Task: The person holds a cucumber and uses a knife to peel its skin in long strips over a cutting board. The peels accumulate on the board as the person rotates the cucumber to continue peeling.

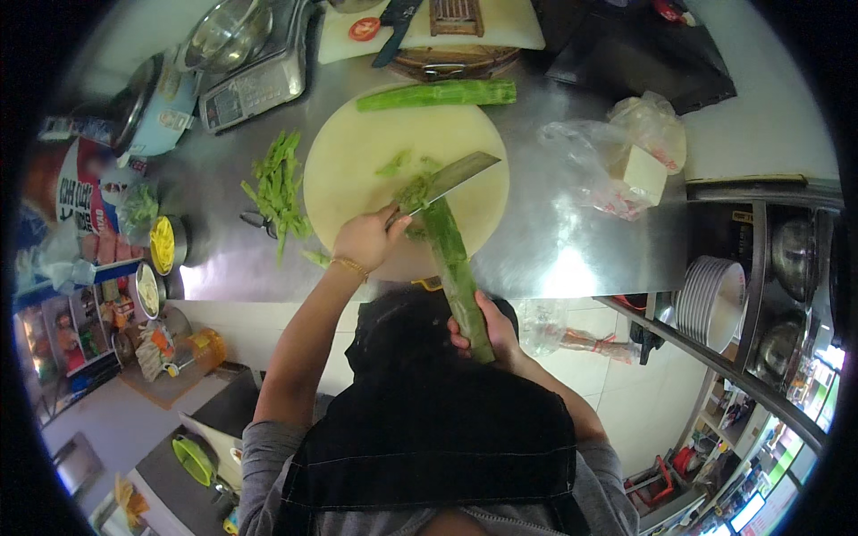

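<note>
My left hand grips the handle of a cleaver, whose blade points up and to the right over a round cutting board. The blade lies across the far end of a long green stem, apparently celtuce. Around its near end my right hand is wrapped, close to my apron. Chopped green bits are heaped against the blade, and a few more lie scattered on the board. A second, bright green stem rests along the board's far edge.
Green peel strips and a black-handled tool lie left on the steel table. Behind stand a digital scale and a knife beside a tomato slice. A white block in plastic sits right, above stacked plates.
</note>
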{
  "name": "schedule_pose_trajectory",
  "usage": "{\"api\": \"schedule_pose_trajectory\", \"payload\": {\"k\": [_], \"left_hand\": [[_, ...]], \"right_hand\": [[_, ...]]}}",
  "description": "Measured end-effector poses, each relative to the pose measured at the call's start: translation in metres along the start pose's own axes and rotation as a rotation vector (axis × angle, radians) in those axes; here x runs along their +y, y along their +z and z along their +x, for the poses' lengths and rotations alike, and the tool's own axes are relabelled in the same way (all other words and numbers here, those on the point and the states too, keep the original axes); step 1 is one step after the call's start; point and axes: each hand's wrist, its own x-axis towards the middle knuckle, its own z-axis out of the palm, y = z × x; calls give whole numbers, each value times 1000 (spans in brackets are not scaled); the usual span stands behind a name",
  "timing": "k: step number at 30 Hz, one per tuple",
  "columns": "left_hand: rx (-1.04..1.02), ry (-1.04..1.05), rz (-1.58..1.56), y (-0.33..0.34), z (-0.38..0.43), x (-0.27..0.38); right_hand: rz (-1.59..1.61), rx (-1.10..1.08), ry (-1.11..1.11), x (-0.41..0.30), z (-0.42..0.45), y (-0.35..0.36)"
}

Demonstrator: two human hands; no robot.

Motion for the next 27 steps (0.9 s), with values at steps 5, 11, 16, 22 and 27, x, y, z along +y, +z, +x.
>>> {"api": "schedule_pose_trajectory", "payload": {"k": [5,11,16,22,27], "left_hand": [[-18,136,-38,-20,-30,7],[-35,-25,50,-13,3,13],[-13,135,-192,10,-23,0],[-102,25,-64,-28,-68,30],[-53,62,-117,-27,-89,23]], "right_hand": [[34,3,5,1,5,7],[-163,85,-52,-22,-13,37],[-52,-9,-241,-26,-44,69],[-215,-61,-232,-44,-50,93],[-73,-89,-253,-42,-56,100]]}}
